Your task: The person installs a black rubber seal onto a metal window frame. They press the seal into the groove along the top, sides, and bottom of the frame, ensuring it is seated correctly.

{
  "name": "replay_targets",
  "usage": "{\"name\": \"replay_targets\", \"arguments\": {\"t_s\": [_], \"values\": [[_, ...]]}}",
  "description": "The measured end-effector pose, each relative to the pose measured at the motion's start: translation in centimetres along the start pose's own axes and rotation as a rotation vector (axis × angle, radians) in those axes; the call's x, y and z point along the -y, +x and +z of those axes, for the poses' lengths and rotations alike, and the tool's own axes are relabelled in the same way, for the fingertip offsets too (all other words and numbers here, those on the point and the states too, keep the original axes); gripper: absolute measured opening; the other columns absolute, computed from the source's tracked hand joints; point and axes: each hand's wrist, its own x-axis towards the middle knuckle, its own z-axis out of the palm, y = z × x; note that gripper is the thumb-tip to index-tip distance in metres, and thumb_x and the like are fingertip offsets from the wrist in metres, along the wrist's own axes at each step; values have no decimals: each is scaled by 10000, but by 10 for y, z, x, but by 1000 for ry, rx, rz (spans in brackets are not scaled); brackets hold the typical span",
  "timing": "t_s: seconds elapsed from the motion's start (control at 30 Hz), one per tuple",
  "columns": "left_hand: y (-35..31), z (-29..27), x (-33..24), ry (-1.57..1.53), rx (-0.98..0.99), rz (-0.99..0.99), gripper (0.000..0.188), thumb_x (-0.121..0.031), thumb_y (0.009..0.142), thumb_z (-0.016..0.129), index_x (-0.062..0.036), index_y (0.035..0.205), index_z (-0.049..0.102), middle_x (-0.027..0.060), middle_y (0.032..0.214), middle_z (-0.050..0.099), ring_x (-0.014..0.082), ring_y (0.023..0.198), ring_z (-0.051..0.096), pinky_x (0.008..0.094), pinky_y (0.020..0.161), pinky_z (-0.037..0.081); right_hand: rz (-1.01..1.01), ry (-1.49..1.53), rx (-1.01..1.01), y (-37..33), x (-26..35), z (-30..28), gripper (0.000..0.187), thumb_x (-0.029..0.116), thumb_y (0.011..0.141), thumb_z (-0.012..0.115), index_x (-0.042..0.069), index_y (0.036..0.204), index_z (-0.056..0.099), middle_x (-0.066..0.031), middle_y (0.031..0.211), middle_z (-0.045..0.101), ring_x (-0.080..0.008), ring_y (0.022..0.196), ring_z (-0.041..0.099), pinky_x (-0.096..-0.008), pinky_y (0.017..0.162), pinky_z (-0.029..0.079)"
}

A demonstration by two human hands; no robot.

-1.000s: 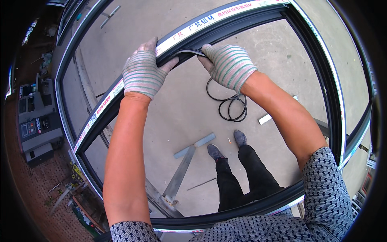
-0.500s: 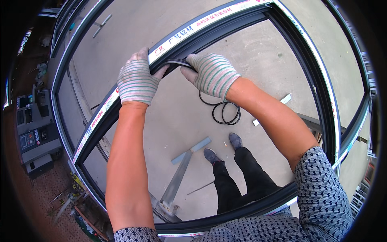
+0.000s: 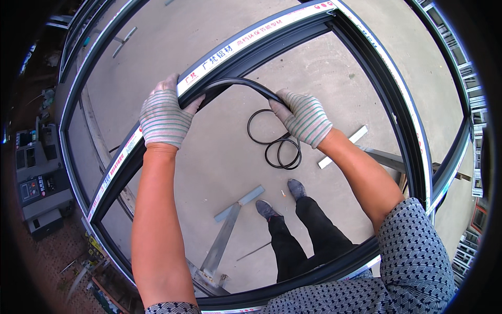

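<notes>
A large dark metal window frame (image 3: 397, 99) with white protective tape on its outer face stands around me. My left hand (image 3: 164, 118), in a striped work glove, grips the frame's upper-left bar and pinches one end of a black rubber sealing strip (image 3: 235, 82). My right hand (image 3: 306, 118), also gloved, holds the strip farther right, away from the bar. The strip arches loose between both hands. Its remaining length hangs down into black coils (image 3: 277, 144) on the concrete floor.
Below are my legs and shoes (image 3: 280, 201) on the concrete. A grey metal bar (image 3: 225, 235) and a short white strip (image 3: 345, 146) lie on the floor. More frames lean at the left (image 3: 73, 78) and right (image 3: 473, 131). A grey machine cabinet (image 3: 39, 183) stands at far left.
My right hand has moved away from the frame bar to the right, pulling the rubber strip out into a loose arch. My left hand stayed on the bar.
</notes>
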Motion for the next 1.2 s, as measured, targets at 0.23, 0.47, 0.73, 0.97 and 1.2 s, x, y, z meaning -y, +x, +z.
{"name": "replay_targets", "arguments": {"t_s": [0.23,0.47,0.73,0.97,1.2], "values": [[0,-4,-4,-10,-5,35,731,-431,850,875,-28,1416,647,238,1246,723,387,1122,727,465,998,587,11,-261,-125,32,17,-6,284,289,1081,622,27,1022,715,-190,686,681,-348,614,697,-424,598,571],[15,0,-25,-27,61,6,774,-443,834,892,-21,1433,644,240,1272,724,372,1159,731,452,1013,596,69,-240,-1,33,32,-19,382,324,1098,535,-3,1009,710,-218,725,707,-392,716,732,-475,674,597],[21,-9,-27,-94,140,-28,786,-463,815,906,-44,1431,655,243,1240,728,371,1130,739,452,1000,602,140,-208,105,24,36,-29,409,335,1088,546,-25,1013,725,-194,690,679,-375,673,709,-462,696,596],[20,-12,-24,-113,186,-75,838,-530,797,905,-76,1454,649,214,1254,731,351,1123,746,449,995,604,157,-150,183,18,54,-41,424,324,1069,548,-30,972,759,-225,711,674,-395,722,715,-471,767,591],[19,-11,-28,-125,162,-83,811,-526,795,905,-90,1436,668,185,1235,748,333,1122,749,446,997,598,95,-189,71,38,51,-41,441,330,1068,541,-29,945,766,-249,754,690,-417,764,719,-472,788,592]]}}
